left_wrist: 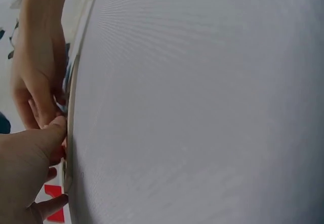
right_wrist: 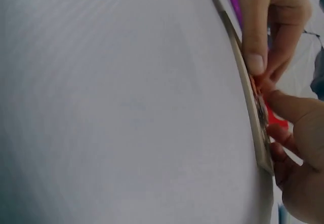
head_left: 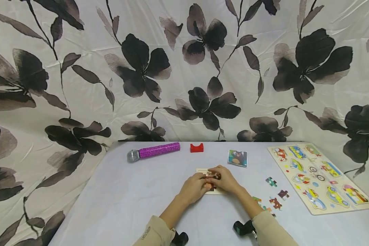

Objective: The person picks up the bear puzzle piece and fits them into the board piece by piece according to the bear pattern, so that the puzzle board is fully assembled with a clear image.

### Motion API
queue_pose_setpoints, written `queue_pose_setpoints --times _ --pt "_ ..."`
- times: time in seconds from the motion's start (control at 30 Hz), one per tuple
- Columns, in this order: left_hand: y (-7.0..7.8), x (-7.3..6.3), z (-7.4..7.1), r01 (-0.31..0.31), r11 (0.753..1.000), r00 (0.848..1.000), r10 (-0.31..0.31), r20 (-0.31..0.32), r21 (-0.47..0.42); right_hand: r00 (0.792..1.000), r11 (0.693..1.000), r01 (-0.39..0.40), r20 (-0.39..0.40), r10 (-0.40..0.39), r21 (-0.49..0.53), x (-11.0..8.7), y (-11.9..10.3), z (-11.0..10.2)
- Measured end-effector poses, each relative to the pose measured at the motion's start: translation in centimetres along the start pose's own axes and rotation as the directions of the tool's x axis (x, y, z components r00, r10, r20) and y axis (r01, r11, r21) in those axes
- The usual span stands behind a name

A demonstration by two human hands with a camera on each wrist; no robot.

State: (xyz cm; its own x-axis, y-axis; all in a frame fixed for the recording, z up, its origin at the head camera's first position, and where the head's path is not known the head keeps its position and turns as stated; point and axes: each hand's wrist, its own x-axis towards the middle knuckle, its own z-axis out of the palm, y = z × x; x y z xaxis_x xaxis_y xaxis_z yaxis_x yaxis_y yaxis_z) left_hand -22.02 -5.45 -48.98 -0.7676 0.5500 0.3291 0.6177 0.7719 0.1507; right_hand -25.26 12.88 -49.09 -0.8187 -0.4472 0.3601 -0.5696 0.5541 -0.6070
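A small wooden puzzle tray (head_left: 215, 192) with brown and orange pieces in it lies flat at the middle of the table. My left hand (head_left: 191, 188) comes in from its left side, thumb and fingers pinching an orange-red puzzle piece (right_wrist: 254, 84) low over the tray. From the right, my right hand (head_left: 227, 180) bends over the same tray. Its thumb and fingers pinch a dark brown puzzle piece (head_left: 217, 176) beside the left fingertips. Both sets of fingertips nearly meet, covering much of the puzzle picture.
Loose jigsaw pieces (head_left: 275, 203) lie right of the tray, some partly behind the right forearm. A bear picture card (head_left: 237, 158), red block (head_left: 196, 148) and purple microphone (head_left: 160, 150) lie farther back. A large vehicle puzzle board (head_left: 323, 179) occupies the right side.
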Motion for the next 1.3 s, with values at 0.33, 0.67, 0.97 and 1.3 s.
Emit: queue_pose_setpoints --times 0.33,0.67,0.97,1.3 --pt "0.1 0.3 -0.2 0.023 1.000 0.999 -0.023 0.041 0.005 0.989 0.990 -0.088 0.106 0.100 -0.113 -1.4 0.9 -1.8" --pt "0.2 0.7 -0.5 -0.028 0.999 0.996 0.024 0.087 0.041 0.996 1.000 -0.016 0.087 0.017 -0.017 -1.3 1.7 -2.2" --pt "0.3 0.7 -0.5 -0.050 0.998 0.992 0.044 0.120 0.048 0.996 0.999 -0.009 0.086 0.013 -0.046 -1.1 1.3 -2.0" --pt "0.1 0.5 -0.2 -0.034 0.999 0.994 0.034 0.101 -0.005 0.997 0.978 -0.024 0.068 0.039 -0.210 -1.2 -0.4 -1.8"
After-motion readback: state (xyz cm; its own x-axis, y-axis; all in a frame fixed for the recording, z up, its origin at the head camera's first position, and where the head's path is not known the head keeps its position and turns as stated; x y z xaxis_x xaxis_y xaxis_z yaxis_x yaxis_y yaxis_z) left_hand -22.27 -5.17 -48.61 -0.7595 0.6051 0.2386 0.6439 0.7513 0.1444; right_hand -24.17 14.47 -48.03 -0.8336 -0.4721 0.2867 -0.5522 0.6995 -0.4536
